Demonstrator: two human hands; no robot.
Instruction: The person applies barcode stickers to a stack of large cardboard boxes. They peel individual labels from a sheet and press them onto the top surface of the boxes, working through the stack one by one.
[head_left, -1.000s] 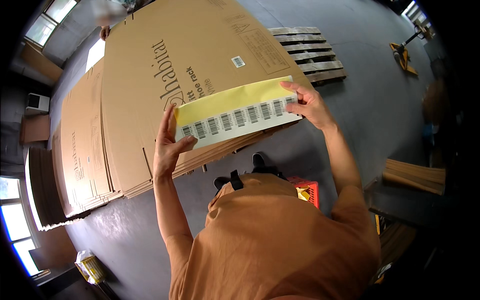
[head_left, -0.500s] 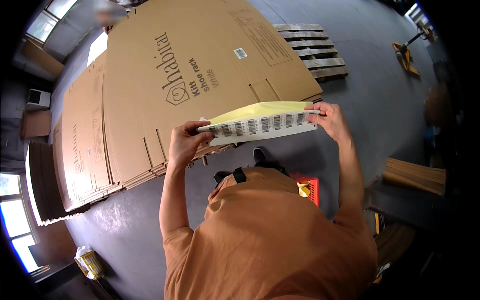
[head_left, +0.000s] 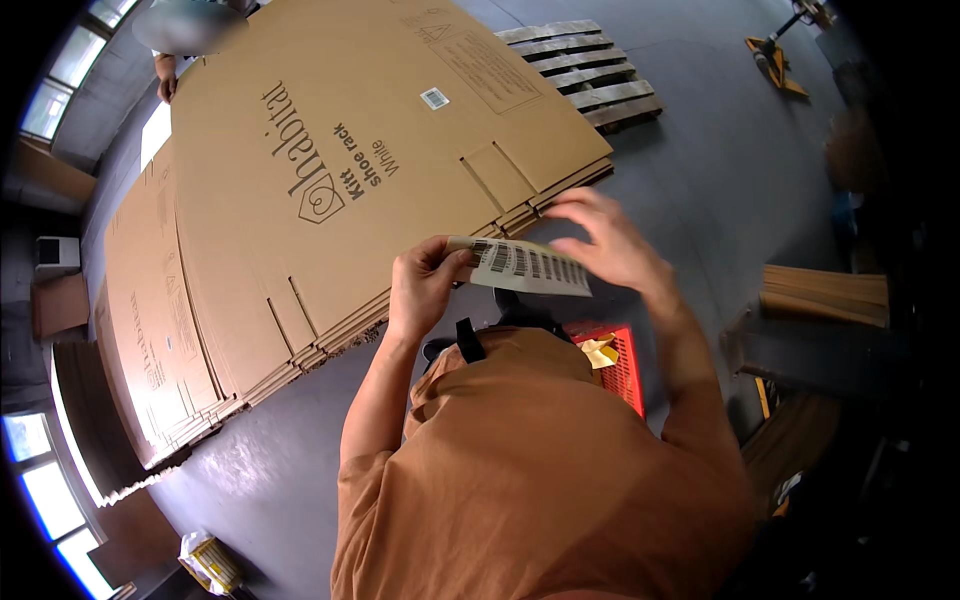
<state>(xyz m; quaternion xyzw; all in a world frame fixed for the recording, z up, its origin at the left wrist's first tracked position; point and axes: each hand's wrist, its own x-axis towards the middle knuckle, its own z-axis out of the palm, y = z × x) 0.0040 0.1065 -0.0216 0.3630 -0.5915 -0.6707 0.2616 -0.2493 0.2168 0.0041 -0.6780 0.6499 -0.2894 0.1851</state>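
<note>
Pinching a white barcode label sheet (head_left: 530, 266), left hand (head_left: 422, 285) fingers grip; right hand (head_left: 605, 245) spread.

2 hands (head_left: 425, 285), 1 label sheet (head_left: 530, 266), 2 cardboard stacks (head_left: 380, 160), 1 pallet (head_left: 590, 75), 1 red crate (head_left: 625, 365).

My left hand (head_left: 425, 285) is pinching the end of a sheet of barcode labels (head_left: 528, 266), held out flat over the edge of the flattened cardboard boxes (head_left: 330, 190). My right hand (head_left: 605, 240) is open, fingers spread, hovering just over the far end of the sheet, a bit blurred. Down by my feet there's a red plastic crate (head_left: 625, 365) with yellow backing paper (head_left: 600, 350) in it. A wooden pallet (head_left: 590, 70) sits just behind the stack on the grey floor (head_left: 720, 170).
</note>
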